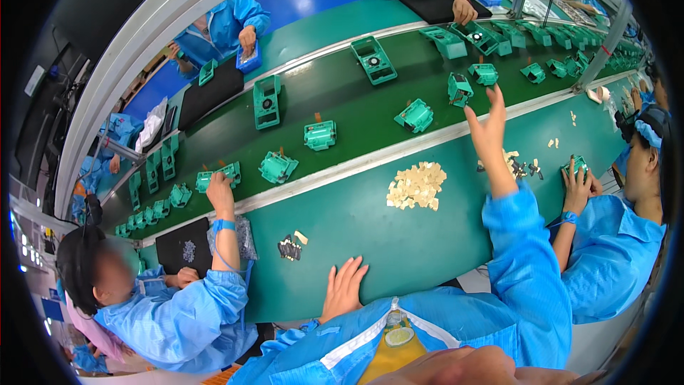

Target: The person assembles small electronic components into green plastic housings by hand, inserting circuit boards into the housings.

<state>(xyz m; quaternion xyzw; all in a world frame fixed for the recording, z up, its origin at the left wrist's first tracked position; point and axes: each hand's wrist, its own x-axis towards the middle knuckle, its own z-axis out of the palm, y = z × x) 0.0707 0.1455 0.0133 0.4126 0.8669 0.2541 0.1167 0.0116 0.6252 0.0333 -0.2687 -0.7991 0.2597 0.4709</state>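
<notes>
Right hand (487, 125) stretches forward, fingers spread and empty, just short of the green housing (459, 89) ahead on the belt; left hand (343, 286) lies flat, empty, well behind

Green plastic housings (414, 115) glossy; belt (342, 100) matt; sleeve (524, 257) smooth cloth

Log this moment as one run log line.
left hand: flat on green table | right hand: open, reaching toward green part on belt | tan pieces pile: untouched
</notes>
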